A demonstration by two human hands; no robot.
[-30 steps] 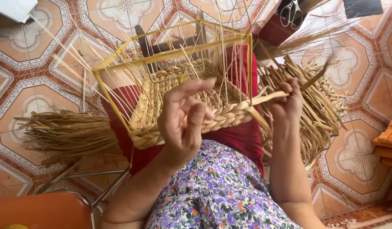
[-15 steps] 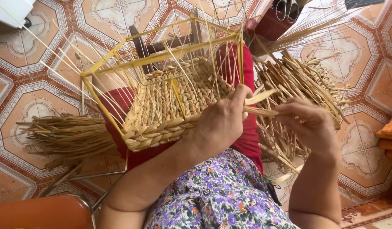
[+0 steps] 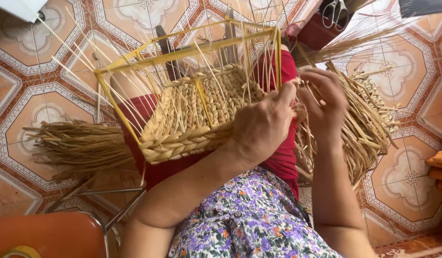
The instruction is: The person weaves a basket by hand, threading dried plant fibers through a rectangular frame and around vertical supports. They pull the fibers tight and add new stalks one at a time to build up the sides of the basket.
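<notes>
Head view, looking down at lap. Half-woven basket [image 3: 197, 112] sits on the knees at centre frame, tipped on its side, base toward the viewer. Walls are thick braided straw, tan and ropey, plaited in chunky chevrons; lowest braid at 7 o'clock of the basket is the fattest.

A yellow frame [image 3: 183, 51], rectangular and made of thin rigid bars, runs around the basket's open side. Pale thin stakes [image 3: 135, 102] fan out from the weave toward 10 to 12 o'clock, stiff and straight.

Left hand [image 3: 261, 126] grips the basket's right edge, at 3 o'clock of the basket: palm flat on the braid, fingers curled over the rim, forefinger stretched up. Right hand [image 3: 323, 102] is just beside it at 3 o'clock, fingers bent and pinching loose straw strands at the same edge. The two hands nearly touch; whether the fingertips actually meet cannot be told.

Red cloth [image 3: 283, 157] lies under the basket. Floral fabric, purple on white, fills 6 o'clock. Bundle of dry straw [image 3: 77, 148] on the patterned tiled floor at 9 o'clock; a second woven piece with loose strands [image 3: 369, 124] at 3 o'clock. Scissors [image 3: 334, 10] at 1 o'clock. Orange chair seat [image 3: 44, 234] at 8 o'clock.
</notes>
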